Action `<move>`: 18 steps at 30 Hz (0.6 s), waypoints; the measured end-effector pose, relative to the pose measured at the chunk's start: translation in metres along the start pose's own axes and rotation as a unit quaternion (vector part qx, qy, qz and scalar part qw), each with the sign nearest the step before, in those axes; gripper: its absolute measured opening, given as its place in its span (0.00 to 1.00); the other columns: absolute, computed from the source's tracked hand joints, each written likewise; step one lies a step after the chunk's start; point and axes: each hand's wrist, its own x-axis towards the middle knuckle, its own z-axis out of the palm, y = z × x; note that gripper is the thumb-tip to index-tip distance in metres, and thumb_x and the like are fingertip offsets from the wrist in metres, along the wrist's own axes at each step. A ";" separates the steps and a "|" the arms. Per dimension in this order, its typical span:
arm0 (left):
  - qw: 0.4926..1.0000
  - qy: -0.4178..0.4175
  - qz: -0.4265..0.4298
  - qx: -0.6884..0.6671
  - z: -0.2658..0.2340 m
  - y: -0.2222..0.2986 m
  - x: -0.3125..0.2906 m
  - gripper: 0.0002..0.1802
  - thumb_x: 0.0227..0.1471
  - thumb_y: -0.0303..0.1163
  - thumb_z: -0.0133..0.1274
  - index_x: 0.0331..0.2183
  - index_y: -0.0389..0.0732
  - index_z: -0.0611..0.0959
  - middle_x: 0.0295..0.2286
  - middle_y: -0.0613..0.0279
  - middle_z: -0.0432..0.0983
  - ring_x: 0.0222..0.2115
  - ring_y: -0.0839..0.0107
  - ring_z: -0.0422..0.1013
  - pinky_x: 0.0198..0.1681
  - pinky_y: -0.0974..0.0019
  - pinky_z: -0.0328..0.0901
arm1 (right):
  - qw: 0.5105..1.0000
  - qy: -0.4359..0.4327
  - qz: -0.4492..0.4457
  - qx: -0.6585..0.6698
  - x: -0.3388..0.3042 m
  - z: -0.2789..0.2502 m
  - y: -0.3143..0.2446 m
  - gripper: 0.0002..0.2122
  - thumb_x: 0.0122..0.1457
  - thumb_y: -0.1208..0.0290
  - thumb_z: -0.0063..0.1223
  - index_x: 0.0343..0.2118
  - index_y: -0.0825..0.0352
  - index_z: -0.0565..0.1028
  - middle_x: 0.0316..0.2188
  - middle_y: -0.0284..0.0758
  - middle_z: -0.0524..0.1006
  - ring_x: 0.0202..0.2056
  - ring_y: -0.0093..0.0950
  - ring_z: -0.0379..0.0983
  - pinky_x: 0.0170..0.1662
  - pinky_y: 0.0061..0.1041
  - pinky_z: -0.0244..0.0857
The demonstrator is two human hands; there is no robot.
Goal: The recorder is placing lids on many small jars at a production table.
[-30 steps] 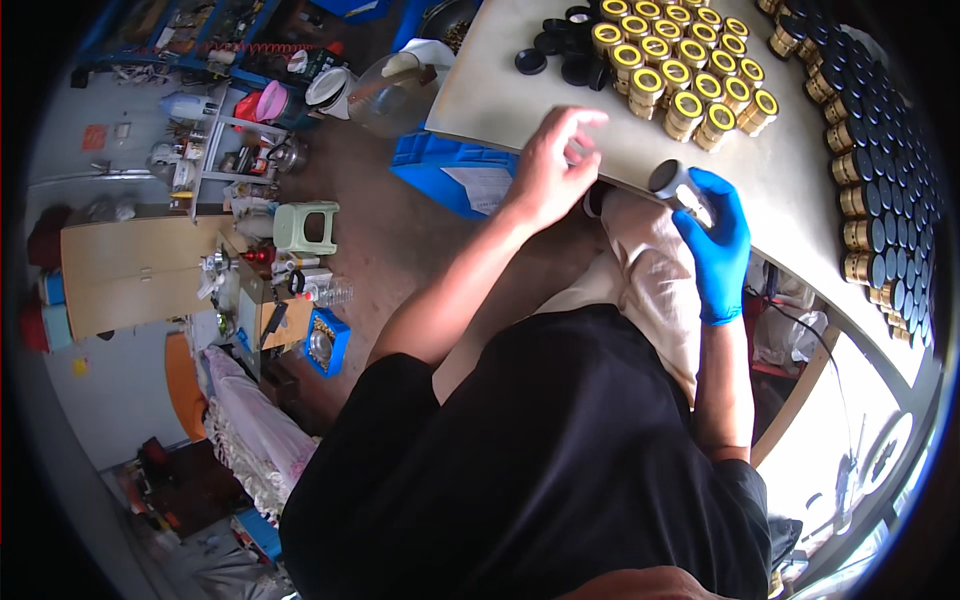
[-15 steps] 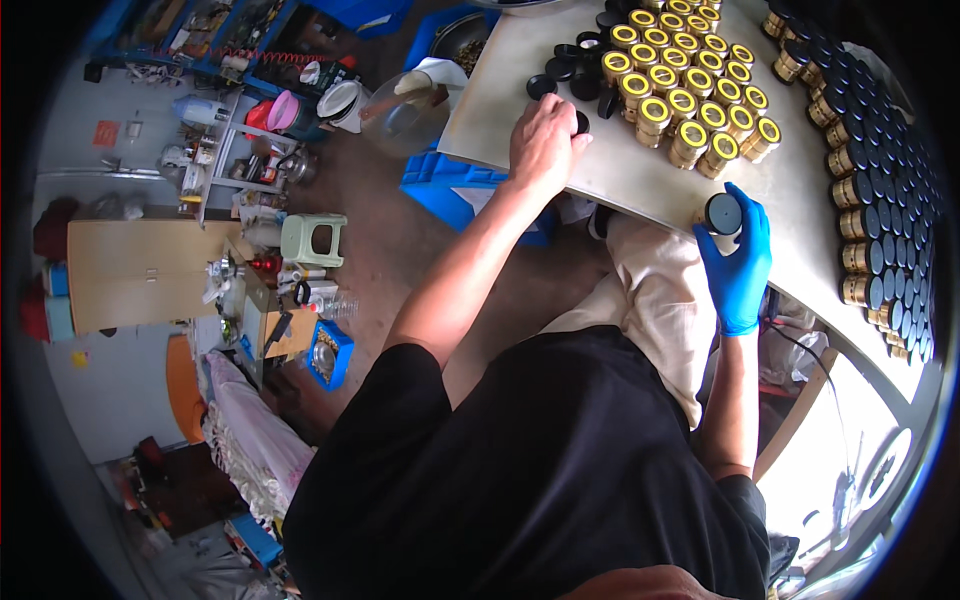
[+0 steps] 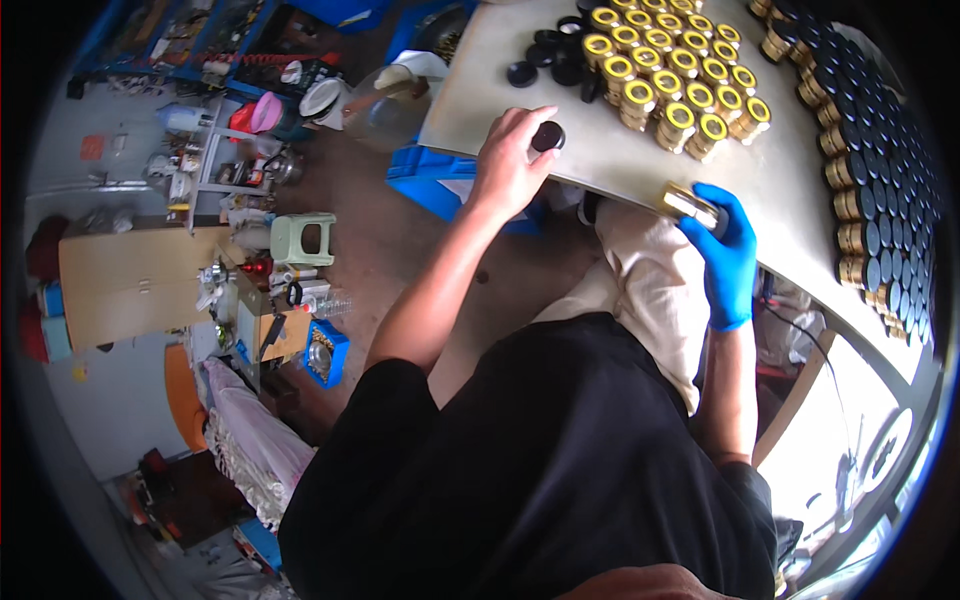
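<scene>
My bare left hand (image 3: 508,165) is over the table's near left edge, thumb and fingers closed on a round black cap (image 3: 547,136). My right hand (image 3: 728,245), in a blue glove, grips a small gold cylinder (image 3: 690,204) at the table's near edge. That cylinder is tipped on its side, and its far end is hard to make out. Beyond my hands stand several gold cylinders with yellow-ringed tops (image 3: 679,117), packed together. Loose black caps (image 3: 567,73) lie just left of them.
Rows of black-topped gold cylinders (image 3: 872,210) fill the right side of the pale table (image 3: 480,105). Below its left edge sits a blue crate (image 3: 425,180). A green stool (image 3: 302,240) stands on the floor at left, near cluttered shelves (image 3: 235,165).
My left hand has drawn back from the loose caps, now with a black cap in its fingers. My right hand has turned the cylinder from its black end facing up onto its side.
</scene>
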 end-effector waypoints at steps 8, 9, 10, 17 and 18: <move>0.858 -0.196 -0.036 -0.473 0.035 0.058 -0.024 0.25 0.62 0.20 0.58 0.60 0.36 0.76 0.46 0.66 0.76 0.43 0.79 0.73 0.52 0.72 0.71 | 0.999 -0.018 0.003 0.046 -0.004 0.020 -0.004 0.21 0.58 0.86 0.63 0.55 0.69 0.77 0.51 0.35 0.79 0.53 0.24 0.75 0.58 0.25 0.70; 0.857 -0.195 -0.037 -0.475 0.038 0.058 -0.024 0.25 0.62 0.20 0.58 0.60 0.36 0.76 0.46 0.66 0.76 0.43 0.79 0.73 0.52 0.72 0.71 | 0.998 -0.024 0.010 0.051 -0.005 0.020 -0.004 0.21 0.58 0.86 0.63 0.55 0.69 0.77 0.51 0.34 0.79 0.52 0.24 0.75 0.57 0.25 0.71; 0.857 -0.193 -0.042 -0.476 0.040 0.058 -0.024 0.25 0.62 0.19 0.58 0.60 0.36 0.76 0.46 0.66 0.77 0.43 0.79 0.74 0.52 0.72 0.71 | 0.998 -0.029 0.017 0.056 -0.006 0.020 -0.003 0.21 0.58 0.86 0.63 0.55 0.69 0.77 0.51 0.34 0.79 0.52 0.24 0.75 0.57 0.25 0.71; 0.845 -0.199 -0.057 -0.493 0.046 0.059 -0.029 0.24 0.62 0.18 0.57 0.59 0.35 0.77 0.47 0.64 0.77 0.45 0.77 0.75 0.53 0.71 0.71 | 0.999 -0.030 0.006 0.043 -0.013 0.021 -0.001 0.20 0.58 0.86 0.64 0.54 0.69 0.77 0.51 0.34 0.79 0.52 0.23 0.76 0.56 0.24 0.72; 0.845 -0.200 -0.057 -0.493 0.047 0.059 -0.029 0.24 0.62 0.18 0.57 0.59 0.35 0.77 0.47 0.64 0.77 0.45 0.77 0.75 0.53 0.71 0.71 | 0.999 -0.024 -0.004 0.038 -0.014 0.022 -0.001 0.20 0.58 0.85 0.64 0.54 0.70 0.77 0.50 0.35 0.80 0.50 0.23 0.76 0.55 0.24 0.73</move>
